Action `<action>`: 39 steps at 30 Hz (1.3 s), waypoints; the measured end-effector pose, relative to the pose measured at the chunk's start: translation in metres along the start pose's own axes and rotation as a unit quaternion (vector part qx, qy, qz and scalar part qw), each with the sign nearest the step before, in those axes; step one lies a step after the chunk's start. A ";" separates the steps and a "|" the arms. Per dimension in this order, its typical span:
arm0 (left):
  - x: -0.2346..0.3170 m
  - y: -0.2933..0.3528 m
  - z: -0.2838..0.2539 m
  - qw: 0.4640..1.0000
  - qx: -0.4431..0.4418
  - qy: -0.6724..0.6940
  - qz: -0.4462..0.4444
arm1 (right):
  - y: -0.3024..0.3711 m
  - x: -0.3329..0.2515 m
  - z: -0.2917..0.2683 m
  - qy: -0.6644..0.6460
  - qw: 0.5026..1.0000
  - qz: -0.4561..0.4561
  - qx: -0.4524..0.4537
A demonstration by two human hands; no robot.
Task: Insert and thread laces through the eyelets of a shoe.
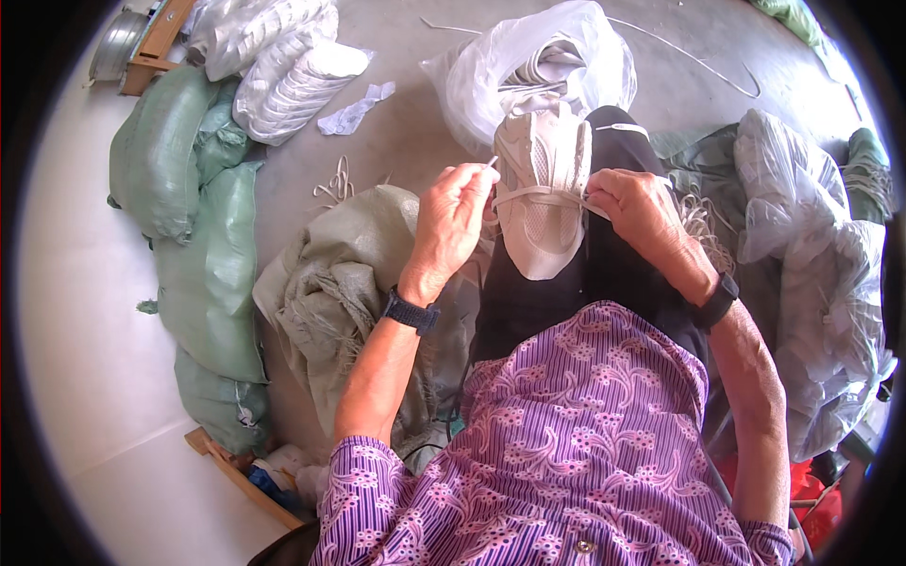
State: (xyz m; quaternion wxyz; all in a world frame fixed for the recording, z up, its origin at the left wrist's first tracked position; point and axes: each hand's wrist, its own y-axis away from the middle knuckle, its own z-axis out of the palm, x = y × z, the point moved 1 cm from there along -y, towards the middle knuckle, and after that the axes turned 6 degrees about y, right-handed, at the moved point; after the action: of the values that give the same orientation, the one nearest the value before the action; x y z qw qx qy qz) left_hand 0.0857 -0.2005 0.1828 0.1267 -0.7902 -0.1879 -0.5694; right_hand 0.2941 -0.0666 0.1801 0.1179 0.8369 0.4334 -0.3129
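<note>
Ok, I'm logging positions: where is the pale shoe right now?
In the head view, the pale shoe is slightly right of centre, in the upper half, between the left hand and right hand.

The lower edge crops the purple shirt [576, 443]; the shoe [543, 222] partly hides the trousers [632, 255].

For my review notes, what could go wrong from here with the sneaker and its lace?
Both the left hand and right hand pinch the pale lace, not the off-white sneaker, so the sneaker might slide or twist over the black trousers. An uneven pull could leave one lace end shorter. The loose bundle of cords beside the right wrist might snag.
</note>
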 end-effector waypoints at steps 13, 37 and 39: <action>-0.011 -0.006 0.025 0.996 -0.016 -0.059 0.071 | -0.007 -0.020 0.003 0.085 0.996 -0.016 -0.008; -0.012 -0.019 0.013 0.985 -0.128 -0.065 0.096 | -0.019 -0.014 0.012 -0.145 0.976 0.153 -0.059; -0.010 -0.020 0.012 0.968 -0.142 -0.114 0.173 | -0.020 -0.015 0.012 -0.160 0.973 0.156 -0.062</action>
State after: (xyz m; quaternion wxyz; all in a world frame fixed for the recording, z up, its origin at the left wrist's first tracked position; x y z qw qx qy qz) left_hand 0.0843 -0.1794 0.1691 0.0878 -0.8801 0.0209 -0.4662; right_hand 0.2668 -0.0697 0.1814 0.2843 0.8242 0.2919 -0.3933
